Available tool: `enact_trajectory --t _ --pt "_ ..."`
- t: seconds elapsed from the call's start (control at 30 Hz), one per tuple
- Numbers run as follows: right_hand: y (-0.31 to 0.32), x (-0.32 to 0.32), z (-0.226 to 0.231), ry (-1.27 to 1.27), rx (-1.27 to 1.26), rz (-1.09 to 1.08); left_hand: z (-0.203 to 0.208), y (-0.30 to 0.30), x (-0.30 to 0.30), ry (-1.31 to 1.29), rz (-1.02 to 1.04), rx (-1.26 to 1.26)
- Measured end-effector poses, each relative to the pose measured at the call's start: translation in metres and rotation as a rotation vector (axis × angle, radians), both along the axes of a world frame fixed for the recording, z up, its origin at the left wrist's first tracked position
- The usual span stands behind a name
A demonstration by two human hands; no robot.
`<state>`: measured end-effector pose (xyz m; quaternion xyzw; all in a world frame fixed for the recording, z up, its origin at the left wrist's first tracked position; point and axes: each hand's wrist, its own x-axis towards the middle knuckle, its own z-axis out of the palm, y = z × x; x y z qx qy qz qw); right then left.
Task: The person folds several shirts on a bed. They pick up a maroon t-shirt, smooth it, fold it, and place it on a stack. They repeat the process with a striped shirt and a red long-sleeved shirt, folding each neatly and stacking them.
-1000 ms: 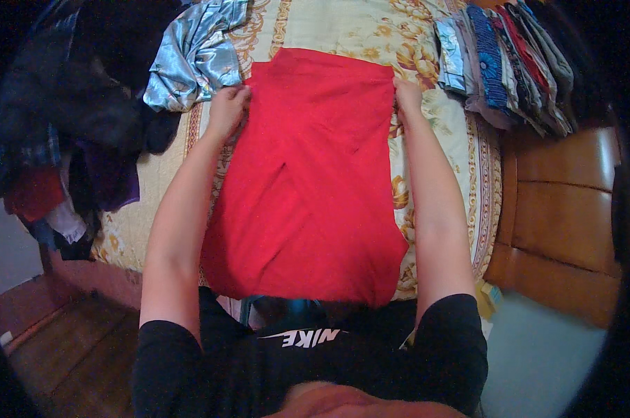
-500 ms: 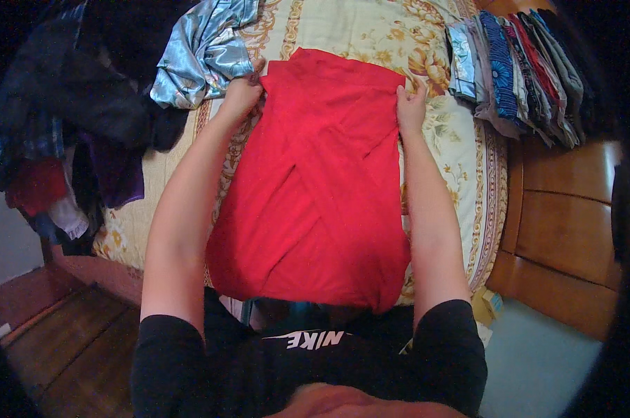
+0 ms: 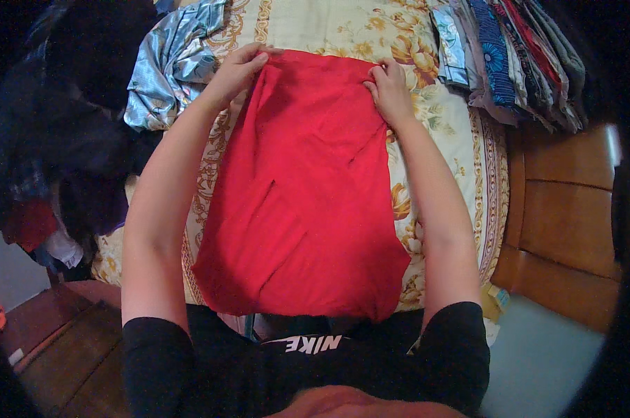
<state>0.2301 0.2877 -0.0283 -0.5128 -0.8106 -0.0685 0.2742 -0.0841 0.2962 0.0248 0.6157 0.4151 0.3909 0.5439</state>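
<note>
A red long-sleeved garment (image 3: 308,195), apparently a shirt, lies spread in front of me with its sleeves folded across the body. Its near edge reaches my lap. My left hand (image 3: 244,66) grips the far left corner, fingers closed over the cloth. At the far right corner, my right hand (image 3: 390,87) pinches the fabric between thumb and fingers. Some creases run diagonally over the middle of the garment.
Under it is a floral bedspread (image 3: 446,160). A shiny light-blue garment (image 3: 168,76) lies beyond my left forearm, next to a heap of dark clothes (image 3: 71,90). Folded clothes (image 3: 496,63) stand in a row at the far right, near a wooden panel (image 3: 565,209).
Both hands have moved slightly farther away, the right one also inward. The garment's far edge is now straighter, and its left side has shifted left.
</note>
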Motion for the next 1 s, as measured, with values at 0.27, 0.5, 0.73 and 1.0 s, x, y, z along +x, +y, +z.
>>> enact_trajectory --t 0.27,0.5,0.73,1.0 --pt "0.032 0.032 0.004 1.326 -0.715 0.093 -0.022 0.040 0.011 0.478 -0.156 0.144" --pt "0.062 0.067 -0.026 0.682 -0.349 -0.082 0.021 0.057 -0.050 0.999 -0.199 0.237" --pt "0.044 0.035 0.023 -0.127 -0.035 -0.134 0.048 0.046 -0.092 1.511 -0.133 1.098" --pt "0.035 0.042 -0.007 -0.090 0.237 -0.233 0.003 0.074 -0.055 1.535 0.281 0.744"
